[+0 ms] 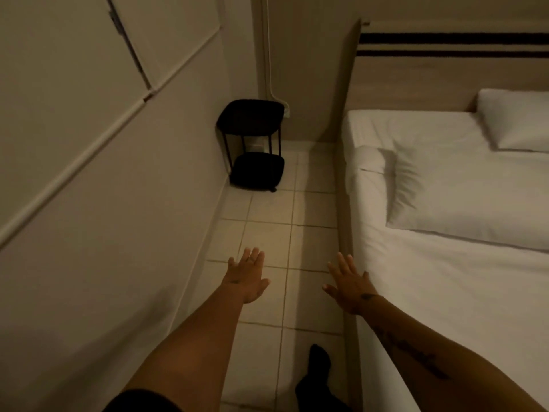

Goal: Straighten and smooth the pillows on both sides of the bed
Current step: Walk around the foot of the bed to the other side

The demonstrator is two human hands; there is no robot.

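Note:
A white pillow (463,194) lies askew on the near side of the bed (445,292), its left end creased. A second white pillow (517,120) rests against the headboard at the far right, partly cut off by the frame. My left hand (246,276) is stretched out over the tiled floor, fingers apart, holding nothing. My right hand (349,279) reaches forward beside the bed's left edge, fingers spread and empty, well short of the near pillow.
A black two-tier side table (252,144) stands in the corner by the wall. A narrow tiled aisle (267,215) runs between the left wall and the bed frame. The wooden headboard (416,72) has dark stripes. My dark-socked foot (318,361) is on the floor.

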